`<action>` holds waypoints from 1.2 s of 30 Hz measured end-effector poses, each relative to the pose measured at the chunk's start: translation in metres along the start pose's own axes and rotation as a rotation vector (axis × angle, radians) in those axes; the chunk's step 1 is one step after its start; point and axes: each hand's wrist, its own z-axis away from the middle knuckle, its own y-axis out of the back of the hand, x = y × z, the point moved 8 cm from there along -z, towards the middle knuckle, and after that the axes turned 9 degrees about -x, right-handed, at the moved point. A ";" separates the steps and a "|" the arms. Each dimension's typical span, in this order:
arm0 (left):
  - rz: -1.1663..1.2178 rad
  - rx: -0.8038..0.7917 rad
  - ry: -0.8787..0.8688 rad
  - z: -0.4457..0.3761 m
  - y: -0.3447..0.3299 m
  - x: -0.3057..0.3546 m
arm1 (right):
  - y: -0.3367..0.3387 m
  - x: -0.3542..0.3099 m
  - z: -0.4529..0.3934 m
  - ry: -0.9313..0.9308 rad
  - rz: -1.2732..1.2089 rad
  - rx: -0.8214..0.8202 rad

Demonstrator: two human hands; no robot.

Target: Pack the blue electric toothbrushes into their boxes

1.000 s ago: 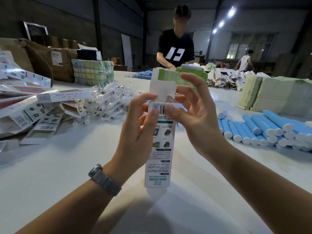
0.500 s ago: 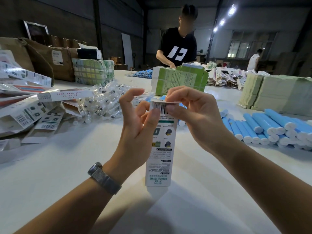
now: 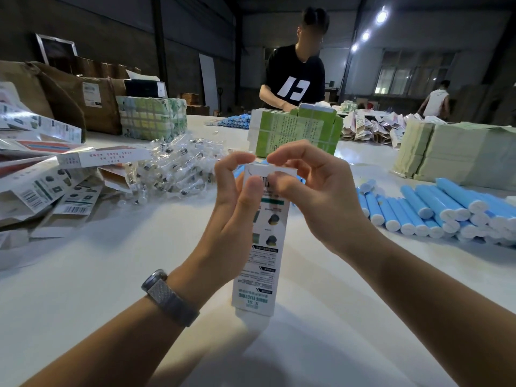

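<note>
1. Closing the top flap is the step judged in hand: the box [image 3: 258,247] is stood upright on the worktop [image 3: 83,275], gripped near its top by the left hand [image 3: 231,219], while the flap is pinched and pressed down by the right hand [image 3: 312,196].
2. The flap should be tucked squarely, the box steadied against tipping.
3. Blue toothbrushes [image 3: 435,210] are seen piled to the right, well apart.
4. Bagged brush heads [image 3: 167,169] and flat cartons [image 3: 42,188] are heaped left; nothing is judged to block the hands.
</note>
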 end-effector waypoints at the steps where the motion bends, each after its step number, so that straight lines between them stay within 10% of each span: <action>1: -0.007 0.011 -0.001 -0.001 0.000 0.000 | -0.001 -0.003 0.000 0.010 0.024 0.001; 36: -0.380 -0.052 -0.149 0.004 -0.011 0.017 | 0.002 -0.026 -0.006 0.009 0.154 0.063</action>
